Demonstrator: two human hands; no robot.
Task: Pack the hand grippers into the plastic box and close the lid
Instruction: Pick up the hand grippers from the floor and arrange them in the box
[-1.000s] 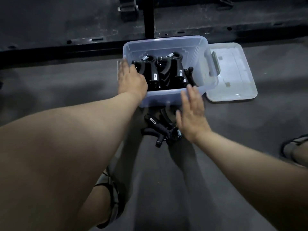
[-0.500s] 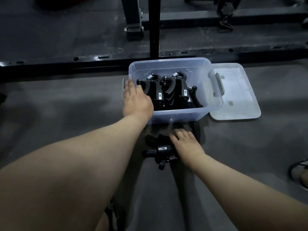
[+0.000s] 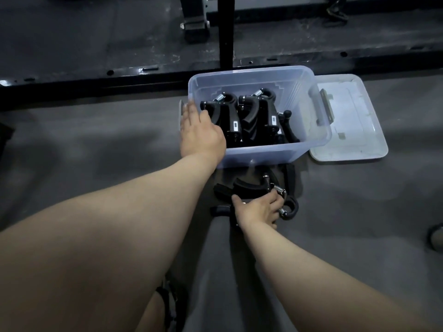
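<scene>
A clear plastic box (image 3: 309,97) stands open on the dark floor with several black hand grippers (image 3: 249,118) standing upright inside. Its pale lid (image 3: 352,130) lies flat on the floor right of the box. My left hand (image 3: 200,133) rests on the box's left rim, fingers spread over the edge. Just in front of the box lies a small pile of loose black hand grippers (image 3: 244,188) with steel springs. My right hand (image 3: 257,210) is down on that pile, its fingers curled around one gripper's handle.
A black metal frame rail (image 3: 96,80) and an upright post (image 3: 225,32) run behind the box. My knees and a sandalled foot (image 3: 167,305) fill the bottom of the view. Another shoe (image 3: 436,238) shows at the right edge.
My right hand dropped from the box's front rim down onto the loose grippers and closed around one. The left hand stayed on the box's left rim. The view tilted, sliding the box lower.
</scene>
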